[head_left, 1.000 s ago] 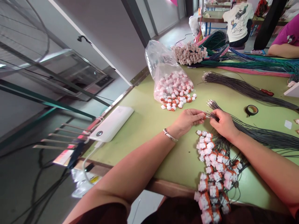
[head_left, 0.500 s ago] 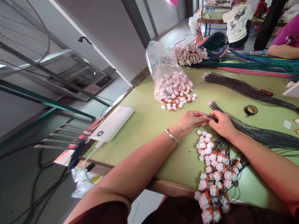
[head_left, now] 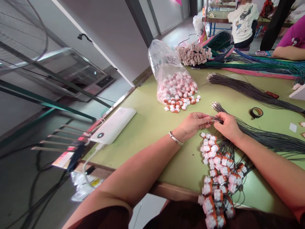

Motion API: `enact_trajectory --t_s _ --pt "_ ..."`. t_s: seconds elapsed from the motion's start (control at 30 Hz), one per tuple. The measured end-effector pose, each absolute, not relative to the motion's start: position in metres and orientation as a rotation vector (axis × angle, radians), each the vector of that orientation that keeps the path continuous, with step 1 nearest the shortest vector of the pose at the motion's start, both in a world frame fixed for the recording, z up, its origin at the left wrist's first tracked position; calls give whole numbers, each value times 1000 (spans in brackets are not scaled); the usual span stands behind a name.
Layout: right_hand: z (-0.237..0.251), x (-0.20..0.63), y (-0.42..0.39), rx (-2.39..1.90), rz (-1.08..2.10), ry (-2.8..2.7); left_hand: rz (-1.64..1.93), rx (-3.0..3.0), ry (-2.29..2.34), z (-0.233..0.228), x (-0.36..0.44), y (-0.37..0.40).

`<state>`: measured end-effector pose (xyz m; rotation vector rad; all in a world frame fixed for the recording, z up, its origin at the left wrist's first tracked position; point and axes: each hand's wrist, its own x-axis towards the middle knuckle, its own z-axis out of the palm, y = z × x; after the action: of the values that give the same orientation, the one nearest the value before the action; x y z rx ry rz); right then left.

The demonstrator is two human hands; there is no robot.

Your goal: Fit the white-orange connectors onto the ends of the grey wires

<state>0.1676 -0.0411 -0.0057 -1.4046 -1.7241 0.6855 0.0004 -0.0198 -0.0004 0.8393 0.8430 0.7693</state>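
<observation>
My left hand [head_left: 196, 123] is closed in a pinch around the tips of thin dark wires [head_left: 216, 119]. Close against it, my right hand [head_left: 227, 127] grips the same wires a little further back. Any small part between the fingertips is hidden. Behind the hands lies a loose bundle of dark wires [head_left: 264, 135] with bare metal ends. Below them, many white-and-orange connectors [head_left: 224, 170] fitted on dark wires spread down to the table's front edge. A clear plastic bag [head_left: 164, 63] spills more loose connectors [head_left: 182, 103] beyond my left hand.
A second dark wire bundle [head_left: 238, 87], a black tape roll [head_left: 256, 112] and a red-handled tool [head_left: 271, 94] lie at the right. Coloured wires with pale connectors [head_left: 194, 54] fill the back. A white power bank [head_left: 114, 125] sits at the left edge. Two other people sit beyond.
Both hands stay together at almost the same spot, with only slight finger movement on the wires. The view has shifted very slightly.
</observation>
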Motion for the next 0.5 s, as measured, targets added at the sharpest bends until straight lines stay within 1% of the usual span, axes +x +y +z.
enact_trajectory --t_s 0.3,0.43,0.5 --pt "-8 168 -40 -1410 751 -1734 738 1011 887 0 3 -18" --pt "-4 171 -36 -1350 853 -1542 684 1376 1040 6 2 -24" --pt "-2 173 -34 -1353 929 -1387 570 1628 1016 12 1 -30"
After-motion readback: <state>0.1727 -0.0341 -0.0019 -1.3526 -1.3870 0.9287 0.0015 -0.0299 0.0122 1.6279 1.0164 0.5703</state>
